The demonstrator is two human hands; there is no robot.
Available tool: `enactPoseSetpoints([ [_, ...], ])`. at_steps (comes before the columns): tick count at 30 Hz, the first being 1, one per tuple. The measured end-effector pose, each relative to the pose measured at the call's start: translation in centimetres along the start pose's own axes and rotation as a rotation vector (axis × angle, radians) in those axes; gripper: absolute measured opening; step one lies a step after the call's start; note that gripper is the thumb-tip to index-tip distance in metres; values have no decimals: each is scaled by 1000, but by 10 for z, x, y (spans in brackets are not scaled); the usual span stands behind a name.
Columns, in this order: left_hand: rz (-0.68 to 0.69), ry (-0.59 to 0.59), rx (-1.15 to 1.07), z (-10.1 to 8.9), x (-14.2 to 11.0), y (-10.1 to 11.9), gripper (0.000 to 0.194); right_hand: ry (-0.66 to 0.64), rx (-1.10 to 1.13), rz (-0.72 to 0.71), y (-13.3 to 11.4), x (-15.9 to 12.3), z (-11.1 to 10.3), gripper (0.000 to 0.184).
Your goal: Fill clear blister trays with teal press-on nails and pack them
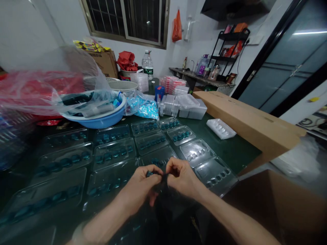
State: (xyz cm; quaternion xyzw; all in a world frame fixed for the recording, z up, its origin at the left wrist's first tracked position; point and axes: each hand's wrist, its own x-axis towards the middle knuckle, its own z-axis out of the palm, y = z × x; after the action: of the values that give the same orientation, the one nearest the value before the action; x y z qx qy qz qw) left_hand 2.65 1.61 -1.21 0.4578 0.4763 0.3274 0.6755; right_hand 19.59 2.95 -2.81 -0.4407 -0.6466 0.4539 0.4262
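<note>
My left hand [143, 183] and my right hand [184, 177] meet low in the middle, fingertips pinched close together. Something small and dark sits between them, too blurred and covered to name. A teal bit shows by the left thumb and forefinger. Under and around the hands lie rows of clear plastic trays. One tray [163, 152] just beyond my fingers holds teal pieces, partly hidden. To the left, another tray [112, 148] has a row of teal pieces in its hollows. Right of my hands, the hollows of a tray [201, 147] look colourless.
A blue basin [102, 119] with plastic packets stands at the back left, beside a bag of shiny blue packets [146, 109]. Clear plastic boxes [192, 110] are stacked at the back. A white tray stack [221, 128] lies near a large cardboard box [240, 115] along the right edge.
</note>
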Motion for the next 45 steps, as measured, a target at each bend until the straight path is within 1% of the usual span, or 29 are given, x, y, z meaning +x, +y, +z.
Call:
enactPoseSetpoints([
  [2,-3,34,-89,-17,-5,1,6,139,85,31,9,0,-22,12],
  [3,0,43,-145,-26,-7,1,8,242,146,59,13,0,-34,11],
  [4,-10,35,-201,-35,-9,1,7,303,179,75,18,0,-44,10],
  [5,-25,5,-246,-41,-11,0,6,326,212,94,21,-1,-51,10],
  [6,-45,-37,-276,-43,-12,-1,5,317,243,110,23,-2,-54,10],
  [8,-64,-128,-305,-38,-12,-2,10,227,314,142,22,-6,-49,11],
  [10,-62,-185,-323,-22,-11,-2,17,146,398,153,18,-10,-33,11],
  [12,-72,-215,-342,-3,-10,-1,22,113,430,130,14,-13,-16,10],
  [14,-102,-250,-349,12,-10,-1,25,75,391,106,11,-15,-5,13],
  [17,-124,-288,-356,23,-15,-1,29,24,233,77,9,-17,0,16],
  [19,-116,-258,-363,25,-19,-2,27,25,123,52,10,-18,-1,17],
  [21,-108,-186,-369,24,-22,-4,22,18,42,35,11,-19,-2,18],
  [24,-125,-98,-384,23,-24,-5,16,-25,19,37,11,-20,-2,20],
  [26,-144,-100,-400,23,-24,-6,14,-76,80,50,10,-21,-2,20],
  [29,-162,-146,-422,23,-22,-9,15,-185,208,100,8,-23,-5,18],
  [32,-161,-147,-435,24,-19,-10,16,-241,303,158,7,-26,-10,19],
  [35,-127,-137,-398,25,-15,-9,17,-253,447,170,9,-28,-14,20],
  [39,-54,-97,-254,26,-10,-6,18,-266,629,213,11,-28,-14,21],
  [42,16,-62,-149,28,-7,-4,19,-221,659,275,10,-25,-13,17],
  [44,40,-33,-119,29,-5,-3,20,-180,659,303,9,-23,-11,14],
  [45,48,-20,-118,30,-5,-3,21,-180,676,323,9,-23,-10,14],
])
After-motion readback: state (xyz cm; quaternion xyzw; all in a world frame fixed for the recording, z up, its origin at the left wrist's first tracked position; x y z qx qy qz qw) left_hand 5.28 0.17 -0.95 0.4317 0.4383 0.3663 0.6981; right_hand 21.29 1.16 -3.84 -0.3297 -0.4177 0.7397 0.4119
